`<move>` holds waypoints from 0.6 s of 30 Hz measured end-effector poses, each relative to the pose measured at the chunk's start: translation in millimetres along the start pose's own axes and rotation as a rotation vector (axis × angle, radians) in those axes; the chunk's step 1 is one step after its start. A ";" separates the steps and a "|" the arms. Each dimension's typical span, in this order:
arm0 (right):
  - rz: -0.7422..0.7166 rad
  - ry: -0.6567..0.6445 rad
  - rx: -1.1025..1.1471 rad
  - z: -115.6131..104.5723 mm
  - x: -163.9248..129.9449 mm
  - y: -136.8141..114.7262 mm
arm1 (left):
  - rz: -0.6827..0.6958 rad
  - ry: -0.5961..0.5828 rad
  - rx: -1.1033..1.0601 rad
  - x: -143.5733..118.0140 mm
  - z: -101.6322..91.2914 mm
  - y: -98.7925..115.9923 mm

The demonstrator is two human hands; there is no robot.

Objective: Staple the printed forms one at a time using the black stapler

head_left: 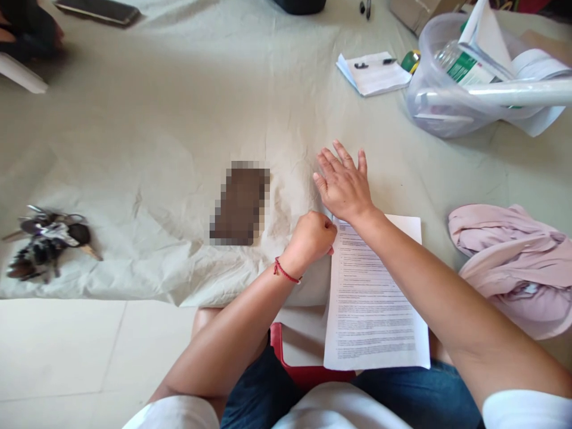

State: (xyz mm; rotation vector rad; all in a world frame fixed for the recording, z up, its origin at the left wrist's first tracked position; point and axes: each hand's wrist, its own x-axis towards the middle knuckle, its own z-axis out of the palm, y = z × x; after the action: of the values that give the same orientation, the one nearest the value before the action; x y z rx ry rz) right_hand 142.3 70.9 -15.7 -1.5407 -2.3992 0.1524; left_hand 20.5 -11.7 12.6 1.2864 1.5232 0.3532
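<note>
I see my right hand [343,186] lying flat and unclenched on the wrinkled pale cloth [179,119] spread over the tiled floor [67,351], my left hand [311,237] fisted on the top left corner of the printed sheet [375,298] at the cloth's near edge, keys [47,241] at its left edge.

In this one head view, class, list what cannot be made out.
- Dark object: pixelated.
- Printed sheet: text too small; top corner under right hand.
- Left hand: fist closed, contents hidden.
- Plastic tub: cut by right edge.
- Person's arm, top left: cut off, blurred.
</note>
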 end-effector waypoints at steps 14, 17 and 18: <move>0.008 -0.059 -0.045 -0.4 -1.9 -6.2 | 0.017 -0.028 0.019 2.2 -0.5 -2.9; 0.049 -0.036 0.007 -0.4 5.8 2.8 | 0.031 -0.037 0.011 -0.2 -2.6 -3.1; 0.066 -0.014 0.031 -2.7 8.3 7.2 | 0.036 -0.044 0.012 -1.8 -3.5 -3.4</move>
State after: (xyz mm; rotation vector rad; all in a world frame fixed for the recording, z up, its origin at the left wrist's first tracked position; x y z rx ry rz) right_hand 146.2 81.3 -13.3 -1.6109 -2.3462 0.2145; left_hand 15.6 -13.2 12.4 1.3236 1.4685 0.3369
